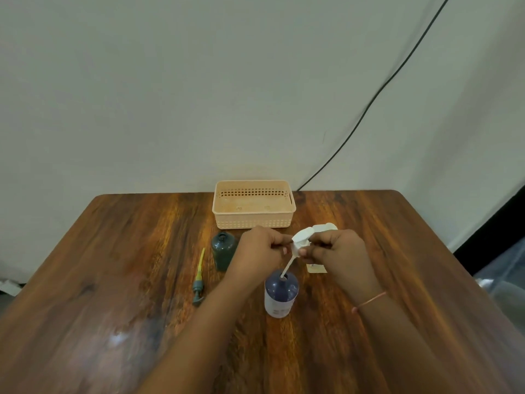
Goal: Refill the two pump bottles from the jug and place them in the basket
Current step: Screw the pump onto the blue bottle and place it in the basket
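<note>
A dark blue bottle [281,294] with a white label stands open near the table's middle. Both hands hold a white pump head [301,241] above it, its tube slanting down into the bottle's mouth. My left hand [261,248] pinches the pump from the left, my right hand [338,251] from the right. A dark green bottle [224,250] stands open to the left, and its green pump [199,277] with a yellow tube lies on the table beside it. The white jug [326,227] is mostly hidden behind my right hand. A peach basket [253,220] sits at the table's far edge.
The wooden table [113,280] backs onto a pale wall. A black cable [369,103] runs down the wall behind the basket. A small pale piece [316,269] lies under my right hand. Dark and shiny things stand off the table's right side.
</note>
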